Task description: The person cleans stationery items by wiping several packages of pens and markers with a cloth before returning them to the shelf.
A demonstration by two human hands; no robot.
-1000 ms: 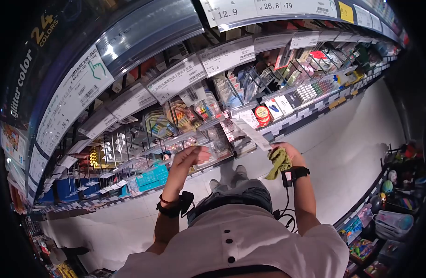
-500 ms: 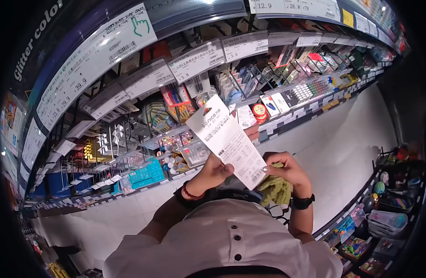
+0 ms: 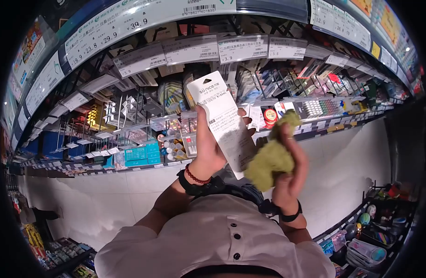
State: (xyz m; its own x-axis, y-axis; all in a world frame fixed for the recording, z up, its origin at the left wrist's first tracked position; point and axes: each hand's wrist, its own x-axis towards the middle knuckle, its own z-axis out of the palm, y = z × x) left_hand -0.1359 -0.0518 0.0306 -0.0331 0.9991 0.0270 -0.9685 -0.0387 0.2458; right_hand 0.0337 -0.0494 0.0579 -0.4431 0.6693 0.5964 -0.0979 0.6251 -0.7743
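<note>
My left hand (image 3: pixel 207 150) grips a long white hang-tab package (image 3: pixel 224 127), its thumb along the left edge and fingertips showing past the right edge. Printed text and "so nice" lettering face me, and the card tilts with its top to the left. A fluffy yellow-green cloth (image 3: pixel 271 164) is in my right hand (image 3: pixel 296 169), its fingers wrapped around it and blurred a little by motion. The cloth is close beside the package's lower right edge. A dark band is on each wrist, and a red bead bracelet (image 3: pixel 196 175) on the left one.
Before me runs a shop shelf with price labels (image 3: pixel 243 48) and hanging stationery packs. Turquoise boxes (image 3: pixel 142 154) sit at its lower left, a round red item (image 3: pixel 270 116) near the middle. Pale floor tiles (image 3: pixel 342 162) lie below; another goods rack (image 3: pixel 370 250) stands at lower right.
My right hand has left the package's lower corner and swung up with the cloth, which is now bunched in front of it. My left hand has moved higher along the package. The view has shifted.
</note>
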